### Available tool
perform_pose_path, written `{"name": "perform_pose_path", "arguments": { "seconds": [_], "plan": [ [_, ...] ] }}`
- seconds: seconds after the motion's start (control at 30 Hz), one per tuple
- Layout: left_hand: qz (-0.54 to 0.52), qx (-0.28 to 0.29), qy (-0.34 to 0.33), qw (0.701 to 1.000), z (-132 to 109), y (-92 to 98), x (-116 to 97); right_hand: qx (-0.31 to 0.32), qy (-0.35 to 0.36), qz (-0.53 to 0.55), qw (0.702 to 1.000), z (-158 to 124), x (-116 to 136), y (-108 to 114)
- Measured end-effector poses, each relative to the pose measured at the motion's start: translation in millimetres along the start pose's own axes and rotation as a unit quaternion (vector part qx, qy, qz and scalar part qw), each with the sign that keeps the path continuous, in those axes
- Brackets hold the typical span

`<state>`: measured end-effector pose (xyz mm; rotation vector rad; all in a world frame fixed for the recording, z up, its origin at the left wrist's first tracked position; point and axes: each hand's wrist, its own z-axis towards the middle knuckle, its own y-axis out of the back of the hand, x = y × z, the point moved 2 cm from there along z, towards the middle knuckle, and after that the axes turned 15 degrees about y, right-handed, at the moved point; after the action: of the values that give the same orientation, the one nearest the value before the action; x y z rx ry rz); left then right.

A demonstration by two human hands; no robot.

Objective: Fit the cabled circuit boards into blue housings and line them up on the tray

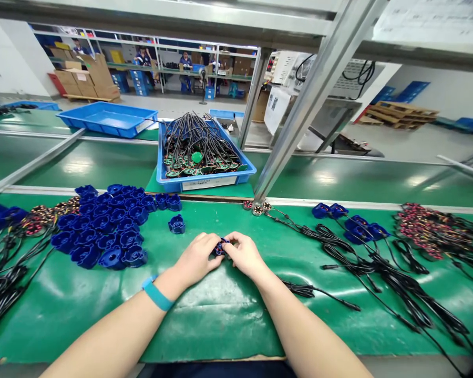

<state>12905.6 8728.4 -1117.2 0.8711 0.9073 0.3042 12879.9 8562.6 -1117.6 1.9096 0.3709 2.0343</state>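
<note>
From the head camera, your left hand [197,258] and right hand [244,254] meet at the middle of the green surface [220,320]. The fingers of both hands are pinched narrow on a small blue housing [219,247]. Your fingertips hide most of it, so its long axis and facing cannot be told. A black cable [315,291] trails rightward from beside your right forearm. A pile of blue housings [106,228] lies to your left, with one loose housing [176,224] nearer your hands.
</note>
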Motion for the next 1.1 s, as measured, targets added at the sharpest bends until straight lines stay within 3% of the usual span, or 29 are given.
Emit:
{"name": "perform_pose_path", "arguments": {
  "seconds": [0.1,0.2,0.43,0.67,0.73,0.8,0.93,1.1],
  "plan": [
    [-0.003,-0.009,-0.008,1.000,2,-3.6,0,-0.023,0.000,-0.007,1.000,2,-2,-3],
    [0.001,-0.025,-0.019,1.000,3,-6.3,-3,-0.054,0.043,-0.047,0.996,1,-2,-5],
    [0.008,-0.024,-0.016,1.000,8,-7.9,-7,-0.054,0.067,-0.114,0.990,9,5,-4],
    [0.002,-0.009,-0.018,1.000,11,-7.8,3,-0.002,0.014,-0.005,1.000,5,-2,4],
    [0.010,-0.022,-0.001,1.000,10,-5.9,6,-0.007,0.051,-0.004,0.999,-4,0,11],
    [0.023,-0.034,0.018,0.999,8,-4.0,9,-0.010,0.133,-0.034,0.991,-12,6,18],
    [0.037,-0.024,0.030,0.999,5,-2.6,11,0.030,0.275,-0.135,0.951,-22,17,20],
    [0.037,-0.014,0.004,0.999,5,-3.9,13,0.080,0.255,-0.281,0.922,-22,26,10]
  ]
}}
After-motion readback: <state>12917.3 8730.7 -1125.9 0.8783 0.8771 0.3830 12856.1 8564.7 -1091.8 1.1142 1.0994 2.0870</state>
